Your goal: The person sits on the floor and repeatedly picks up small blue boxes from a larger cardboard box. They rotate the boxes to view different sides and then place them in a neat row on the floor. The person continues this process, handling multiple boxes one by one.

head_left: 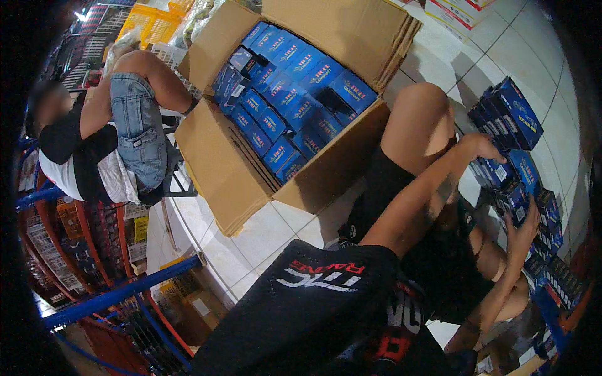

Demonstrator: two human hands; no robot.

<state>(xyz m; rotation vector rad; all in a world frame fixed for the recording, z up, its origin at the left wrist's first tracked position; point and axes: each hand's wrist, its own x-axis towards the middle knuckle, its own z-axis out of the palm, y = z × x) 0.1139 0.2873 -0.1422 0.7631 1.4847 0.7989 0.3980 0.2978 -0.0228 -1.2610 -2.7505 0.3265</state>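
My left hand [484,146] curls over the end of a small dark blue box [496,171] with a white label. My right hand [523,223] is cupped round another dark blue box [516,204] just below it. Beyond my left hand stands a row of blue rocker arm boxes [510,115], packed face to face and leaning. A lighter blue camshaft box [524,169] lies beside the boxes at my hands. More small dark boxes [549,221] are stacked past my right hand. My fingertips on the far sides of the boxes are hidden.
A large open cardboard carton [324,190] full of blue camshaft boxes [289,94] stands on the tiled floor [263,239] to my left. Another person [136,127] sits beyond it. Blue-framed shelving [122,293], yellow crates [149,23] and white cartons [451,14] stand around.
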